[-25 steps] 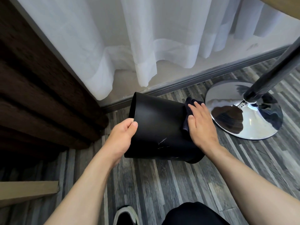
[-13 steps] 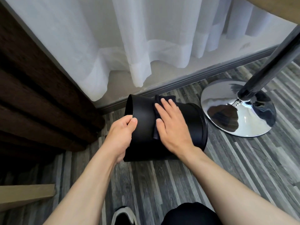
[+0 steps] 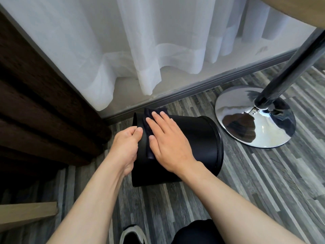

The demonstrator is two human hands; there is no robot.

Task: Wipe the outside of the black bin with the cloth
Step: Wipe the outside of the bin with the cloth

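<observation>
Bins: one black bin [image 3: 197, 143], lying on its side on the grey plank floor [image 3: 255, 173], near the skirting.
Cloths: one dark cloth [image 3: 147, 124], pressed to the bin's wall.
Left hand [image 3: 125, 147]: clamped on the bin's left rim.
Right hand [image 3: 168, 143]: flat, fingers spread, pinning the cloth.
Chrome bases: one chrome base [image 3: 255, 118], just right of the bin.

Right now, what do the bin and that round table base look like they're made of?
The black bin looks like smooth, semi-matte plastic: even soft sheen, moulded rim. The round base looks like polished chrome metal: it mirrors the room sharply. Neither can be confirmed by sight alone.
</observation>
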